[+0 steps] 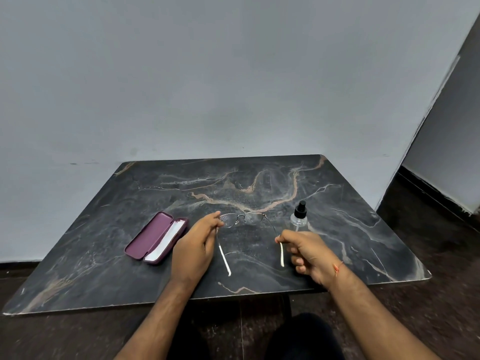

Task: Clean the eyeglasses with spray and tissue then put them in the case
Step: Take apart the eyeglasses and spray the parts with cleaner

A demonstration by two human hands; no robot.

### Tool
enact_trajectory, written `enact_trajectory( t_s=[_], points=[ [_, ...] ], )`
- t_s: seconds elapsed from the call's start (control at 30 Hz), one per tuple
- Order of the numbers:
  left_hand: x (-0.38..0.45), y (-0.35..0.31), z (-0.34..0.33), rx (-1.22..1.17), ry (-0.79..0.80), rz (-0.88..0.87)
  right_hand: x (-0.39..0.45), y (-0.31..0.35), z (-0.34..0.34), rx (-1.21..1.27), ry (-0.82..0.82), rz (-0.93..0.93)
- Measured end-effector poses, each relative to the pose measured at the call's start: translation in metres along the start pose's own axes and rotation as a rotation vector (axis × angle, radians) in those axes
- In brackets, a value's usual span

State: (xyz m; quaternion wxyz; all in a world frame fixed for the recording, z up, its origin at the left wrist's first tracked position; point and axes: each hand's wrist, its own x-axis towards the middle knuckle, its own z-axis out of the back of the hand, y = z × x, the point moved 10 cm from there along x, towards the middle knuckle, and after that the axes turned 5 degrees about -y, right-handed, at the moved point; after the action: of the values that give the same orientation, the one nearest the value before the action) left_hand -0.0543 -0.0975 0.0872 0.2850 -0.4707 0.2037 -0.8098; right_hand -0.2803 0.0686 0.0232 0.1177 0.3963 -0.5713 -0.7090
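The dark marble table (363,242) holds my open purple case (155,237) at left, white tissue (166,241) inside. My left hand (193,252) and right hand (309,253) each pinch a temple of the eyeglasses (242,219), mid-table. The spray bottle (299,216) stands just right.
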Motion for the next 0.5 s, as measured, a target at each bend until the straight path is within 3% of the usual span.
enact_trajectory(
  t_s=[0.5],
  points=[
    [0.001,0.011,-0.014,0.251,0.098,0.050,0.018,-0.007,0.008,-0.161,-0.075,0.157]
  ],
)
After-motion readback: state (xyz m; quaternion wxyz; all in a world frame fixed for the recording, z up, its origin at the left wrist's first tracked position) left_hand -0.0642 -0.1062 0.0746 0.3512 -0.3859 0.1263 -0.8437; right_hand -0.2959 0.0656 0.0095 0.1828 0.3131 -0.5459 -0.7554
